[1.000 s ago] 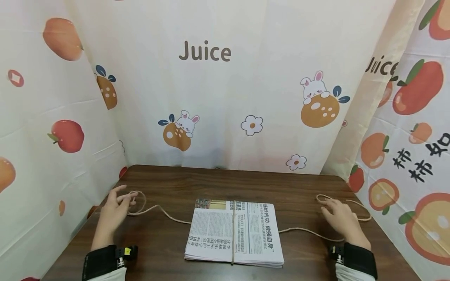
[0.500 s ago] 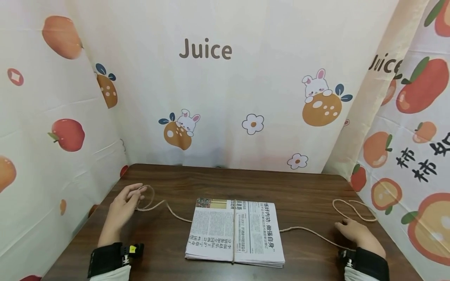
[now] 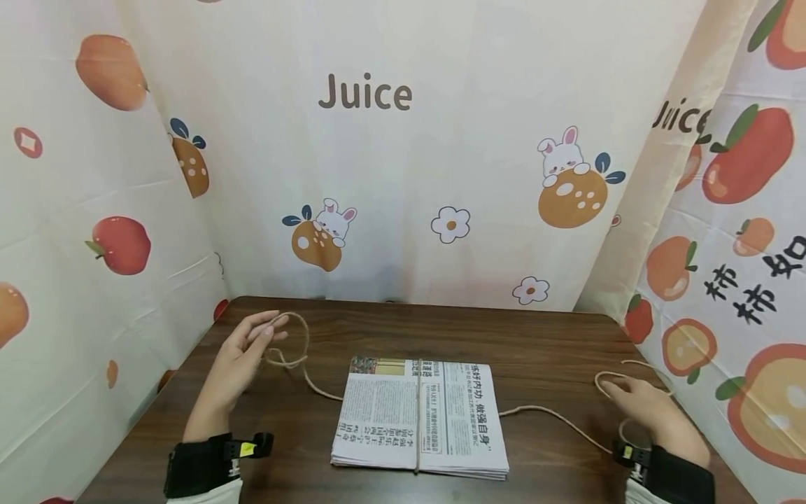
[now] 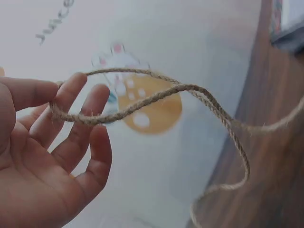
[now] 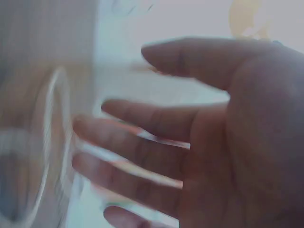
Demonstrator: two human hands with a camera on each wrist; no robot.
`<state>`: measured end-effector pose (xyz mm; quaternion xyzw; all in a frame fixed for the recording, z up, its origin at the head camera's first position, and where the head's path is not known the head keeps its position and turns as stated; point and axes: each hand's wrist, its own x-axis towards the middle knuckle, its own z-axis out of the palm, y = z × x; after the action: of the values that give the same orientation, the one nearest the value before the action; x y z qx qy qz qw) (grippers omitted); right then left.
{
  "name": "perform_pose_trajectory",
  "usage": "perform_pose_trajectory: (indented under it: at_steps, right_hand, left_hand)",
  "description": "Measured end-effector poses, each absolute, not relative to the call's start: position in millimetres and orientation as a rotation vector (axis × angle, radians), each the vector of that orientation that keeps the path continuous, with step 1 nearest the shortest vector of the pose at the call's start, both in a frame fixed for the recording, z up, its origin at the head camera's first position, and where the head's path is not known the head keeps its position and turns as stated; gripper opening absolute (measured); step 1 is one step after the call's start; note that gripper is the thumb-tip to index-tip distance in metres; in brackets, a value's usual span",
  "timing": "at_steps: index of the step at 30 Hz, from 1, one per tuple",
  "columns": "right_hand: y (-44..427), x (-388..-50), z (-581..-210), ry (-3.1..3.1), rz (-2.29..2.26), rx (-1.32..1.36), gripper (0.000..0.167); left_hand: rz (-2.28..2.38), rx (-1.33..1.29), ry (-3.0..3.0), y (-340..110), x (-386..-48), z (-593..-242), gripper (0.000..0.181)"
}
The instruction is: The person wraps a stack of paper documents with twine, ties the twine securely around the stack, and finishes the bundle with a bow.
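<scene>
A folded stack of newspapers (image 3: 460, 420) lies on the table, with a strand of twine around its middle. From its left side, twine (image 4: 142, 101) runs to my left hand (image 3: 229, 371), raised above the table. In the left wrist view, the thumb and index finger pinch the twine and a loop hangs from them; the other fingers are loosely bent. My right hand (image 3: 651, 413) is over the table's right side, near the right-hand tail of twine (image 3: 541, 408). The right wrist view, blurred, shows its fingers (image 5: 142, 147) spread, nothing between them, with a loop of twine beside the fingertips.
The brown wooden table (image 3: 403, 329) has a printed curtain (image 3: 390, 161) behind it, and more printed fabric closes in both sides. Each wrist wears a black strap with a small camera.
My left hand has risen and moved right, lifting its loop of twine off the table. My right hand has shifted right and toward me; the twine near it lies differently.
</scene>
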<state>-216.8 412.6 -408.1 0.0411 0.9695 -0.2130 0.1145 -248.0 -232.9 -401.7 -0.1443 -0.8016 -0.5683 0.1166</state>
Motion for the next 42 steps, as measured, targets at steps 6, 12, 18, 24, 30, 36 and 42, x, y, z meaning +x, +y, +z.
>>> perform_pose_trajectory:
  at_steps: [6,12,18,24,30,36,42]
  right_hand:
    - [349,-234,-402,3.007,-0.762,-0.170,0.054]
    - [315,-242,-410,2.982,-0.824,-0.309,0.043]
    - [294,-251,-421,2.978,-0.895,-0.430,0.036]
    - [247,-258,-430,2.884,-1.034,-0.722,0.034]
    - [201,-259,-433,2.709,-1.135,-0.882,0.046]
    - [174,-263,-422,2.614,-1.134,-1.072,0.046]
    - [183,-267,-420,2.602,-1.231,-1.072,0.013]
  left_hand:
    - [-1.707,-0.552,-2.324,-211,-249,-394,0.040]
    - [-1.702,-0.578,-2.348,-201,-249,-396,0.038]
    - [-1.798,-0.781,-2.300,-173,-252,-395,0.033]
    - [-1.961,-1.016,-2.318,-134,-252,-404,0.032]
    - [-1.978,-1.034,-2.433,-113,-251,-417,0.027]
    - [-1.998,-1.204,-2.430,-101,-251,-422,0.023]
    - [-1.965,-1.205,-2.462,-104,-253,-422,0.031]
